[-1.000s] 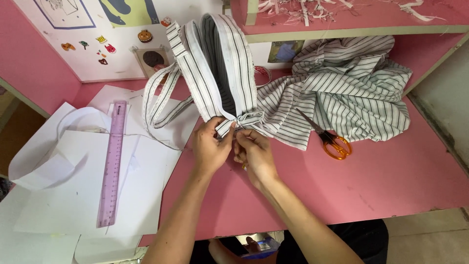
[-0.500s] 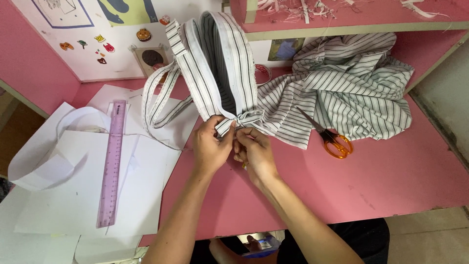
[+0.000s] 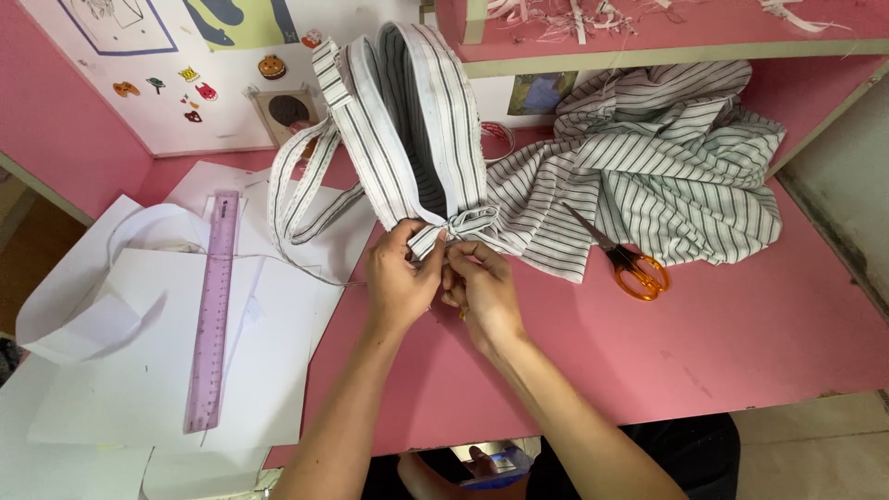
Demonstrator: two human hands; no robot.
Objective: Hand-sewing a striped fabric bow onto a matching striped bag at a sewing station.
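Unmoved, both hands (image 3: 444, 282) pinch striped band's (image 3: 407, 130) edge.

Barely any movement here: the left hand (image 3: 400, 281) and right hand (image 3: 480, 289) have only shifted their fingers (image 3: 419, 243) slightly on the knot of the striped fabric band (image 3: 417, 139), pinching it a touch tighter than a second ago.
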